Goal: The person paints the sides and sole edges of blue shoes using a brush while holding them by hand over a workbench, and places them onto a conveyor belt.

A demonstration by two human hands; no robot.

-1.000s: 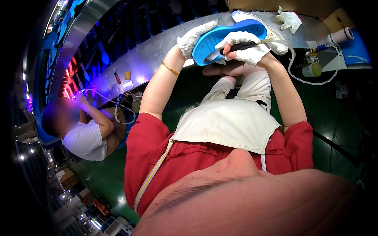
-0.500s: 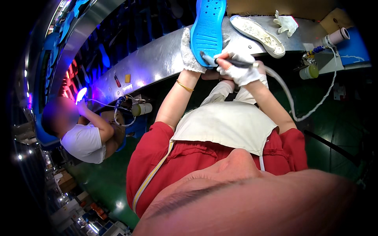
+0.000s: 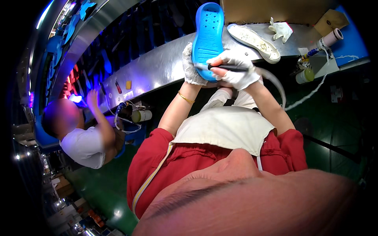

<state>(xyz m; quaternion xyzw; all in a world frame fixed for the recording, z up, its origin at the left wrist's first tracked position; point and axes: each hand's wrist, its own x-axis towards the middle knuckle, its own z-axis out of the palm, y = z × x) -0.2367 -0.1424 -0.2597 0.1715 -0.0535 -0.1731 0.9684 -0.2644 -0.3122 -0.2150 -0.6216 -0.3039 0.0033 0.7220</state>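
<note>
My left hand (image 3: 191,66), in a grey-white knit glove, grips a bright blue shoe sole (image 3: 210,34) along its left side near the heel. The sole is held lengthwise away from me, its holed toe part at the far end. In my right hand (image 3: 239,71), gloved in white with some fingertips bare, is a brush with a dark handle (image 3: 225,68). Its blurred tip lies across the heel part at the sole's left edge. A pale hose (image 3: 280,84) hangs from behind the right hand.
On the curved metal bench (image 3: 161,61) lie a white shoe sole (image 3: 252,41) and a loose white glove (image 3: 281,30). A jar (image 3: 304,75) hangs at the right edge. Left, a co-worker (image 3: 84,145) sits by a glowing sole (image 3: 75,98). Dark racks of soles stand beyond the bench.
The brush tip has gone from the middle of the heel part to its left edge. The blue sole has come slightly nearer. The co-worker's raised hand has moved apart from the glowing sole.
</note>
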